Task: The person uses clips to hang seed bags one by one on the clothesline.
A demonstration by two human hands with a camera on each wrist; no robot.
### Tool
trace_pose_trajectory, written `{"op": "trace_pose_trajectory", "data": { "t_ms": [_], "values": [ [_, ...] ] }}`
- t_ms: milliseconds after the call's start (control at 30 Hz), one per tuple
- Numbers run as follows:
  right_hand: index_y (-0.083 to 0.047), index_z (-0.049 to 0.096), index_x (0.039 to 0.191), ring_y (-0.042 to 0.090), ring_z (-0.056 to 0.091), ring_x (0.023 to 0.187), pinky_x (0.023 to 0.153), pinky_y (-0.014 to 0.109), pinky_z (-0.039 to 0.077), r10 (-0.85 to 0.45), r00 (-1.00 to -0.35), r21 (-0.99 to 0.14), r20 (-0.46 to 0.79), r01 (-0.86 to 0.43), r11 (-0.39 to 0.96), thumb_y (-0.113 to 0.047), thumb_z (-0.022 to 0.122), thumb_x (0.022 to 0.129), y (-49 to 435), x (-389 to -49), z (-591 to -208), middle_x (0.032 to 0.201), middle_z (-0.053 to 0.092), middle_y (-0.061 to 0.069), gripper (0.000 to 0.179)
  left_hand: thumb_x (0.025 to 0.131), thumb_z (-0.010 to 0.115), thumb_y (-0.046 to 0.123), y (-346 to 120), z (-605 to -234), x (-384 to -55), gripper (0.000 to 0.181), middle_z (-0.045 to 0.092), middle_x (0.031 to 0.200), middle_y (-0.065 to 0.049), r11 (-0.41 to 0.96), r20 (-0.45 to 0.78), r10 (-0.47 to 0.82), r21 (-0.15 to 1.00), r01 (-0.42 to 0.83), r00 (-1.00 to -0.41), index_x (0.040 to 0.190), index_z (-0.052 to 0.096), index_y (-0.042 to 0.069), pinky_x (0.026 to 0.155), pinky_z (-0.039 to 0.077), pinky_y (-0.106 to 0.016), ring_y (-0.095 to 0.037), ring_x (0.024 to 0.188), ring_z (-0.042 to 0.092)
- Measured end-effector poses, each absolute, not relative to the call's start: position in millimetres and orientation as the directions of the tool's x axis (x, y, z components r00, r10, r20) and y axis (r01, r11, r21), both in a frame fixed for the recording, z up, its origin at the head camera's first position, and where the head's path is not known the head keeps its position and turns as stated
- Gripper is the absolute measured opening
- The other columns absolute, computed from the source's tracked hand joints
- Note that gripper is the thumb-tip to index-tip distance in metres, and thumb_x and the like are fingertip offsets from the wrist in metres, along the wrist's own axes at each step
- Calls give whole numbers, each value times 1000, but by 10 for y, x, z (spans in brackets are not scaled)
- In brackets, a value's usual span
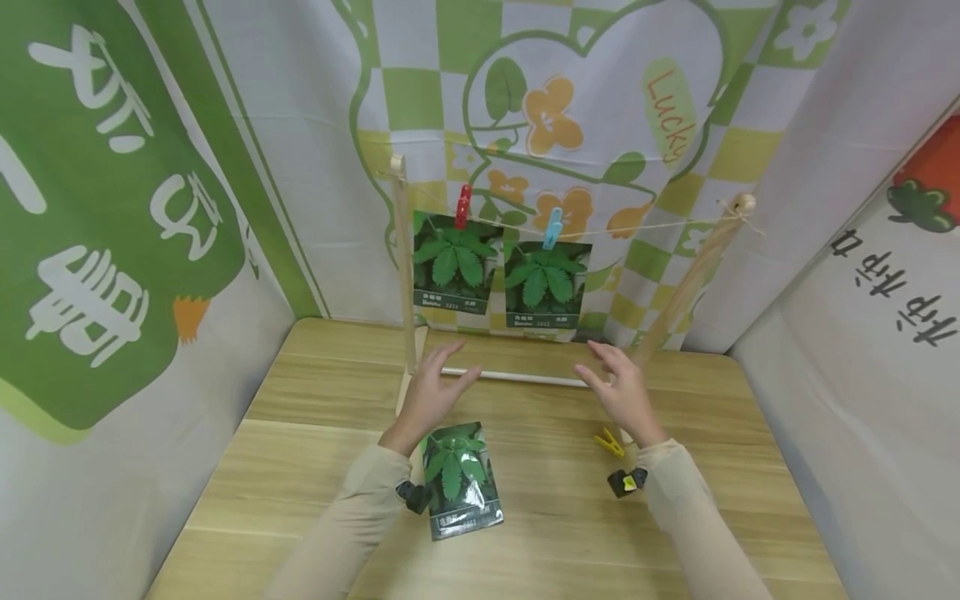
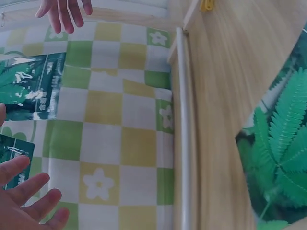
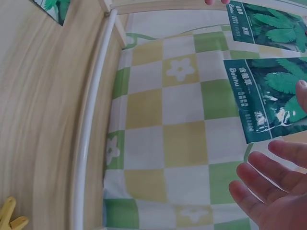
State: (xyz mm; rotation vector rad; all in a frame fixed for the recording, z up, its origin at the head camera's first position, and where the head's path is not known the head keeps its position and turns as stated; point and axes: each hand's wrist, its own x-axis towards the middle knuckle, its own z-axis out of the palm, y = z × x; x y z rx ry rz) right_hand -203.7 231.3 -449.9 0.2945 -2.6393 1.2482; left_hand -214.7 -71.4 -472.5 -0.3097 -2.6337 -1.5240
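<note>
Both hands hold nothing, their fingers spread and relaxed, one toward each end of a white rod. My left hand is near the left wooden post, and my right hand is near the right post. Two green leaf-printed packets hang from a string: the left packet by a red clothespin, the right packet by a light blue clothespin. A third packet lies on the table by my left wrist. Beside my right wrist lies a yellow clothespin.
The wooden table carries the post frame near its back edge. A green-and-yellow checked curtain hangs behind it. Printed cloth walls stand at the left and right.
</note>
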Motion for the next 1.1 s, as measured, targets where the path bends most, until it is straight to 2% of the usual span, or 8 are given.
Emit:
{"op": "trace_pose_trajectory", "data": {
  "t_ms": [200, 467, 667, 800, 967, 1100],
  "values": [
    [5, 52, 135, 44, 54, 120, 101, 58, 46, -89, -953, -740, 290, -283, 611, -20, 68, 92, 2341, -2030, -4610, 135, 54, 27, 53, 91, 65, 44, -732, -4804, -2119, 62, 45, 149, -15, 516, 141, 122, 837, 184, -983, 142, 48, 12, 113, 32, -58, -37, 139, 40],
    [3, 53, 134, 43, 55, 119, 99, 56, 48, -79, -960, -734, 268, -256, 629, -24, 68, 92, 2385, -2003, -4766, 132, 57, 25, 53, 91, 64, 46, -759, -4913, -2083, 65, 46, 148, -16, 546, 132, 122, 819, 178, -984, 142, 47, 11, 112, 33, -60, -40, 138, 41],
    [3, 51, 137, 42, 53, 122, 100, 55, 47, -60, -977, -757, 204, -196, 623, -29, 67, 93, 2415, -1986, -4851, 135, 55, 24, 56, 88, 63, 55, -785, -5024, -2067, 73, 42, 152, -14, 561, 41, 113, 822, 98, -993, 145, 44, 13, 112, 33, -60, -39, 140, 38],
    [3, 50, 138, 40, 52, 123, 102, 55, 46, -41, -986, -765, 163, -152, 626, -29, 66, 93, 2450, -1988, -4928, 136, 54, 25, 58, 86, 66, 55, -803, -5098, -2056, 75, 41, 153, -13, 576, 1, 116, 815, 68, -993, 146, 43, 16, 112, 33, -60, -38, 141, 37],
    [4, 48, 139, 39, 53, 123, 104, 54, 45, -30, -992, -766, 121, -113, 633, -31, 65, 94, 2502, -2006, -5053, 136, 54, 24, 60, 85, 68, 54, -823, -5169, -2043, 77, 39, 153, -15, 584, -13, 123, 810, 62, -992, 147, 42, 16, 111, 32, -63, -40, 140, 37],
    [3, 47, 140, 40, 52, 125, 105, 54, 44, -30, -994, -775, 101, -98, 625, -34, 64, 94, 2528, -2019, -5142, 137, 53, 23, 61, 84, 65, 60, -842, -5233, -2027, 81, 38, 154, -15, 598, -25, 134, 799, 61, -991, 148, 40, 17, 109, 33, -65, -42, 140, 36]
  ]
}}
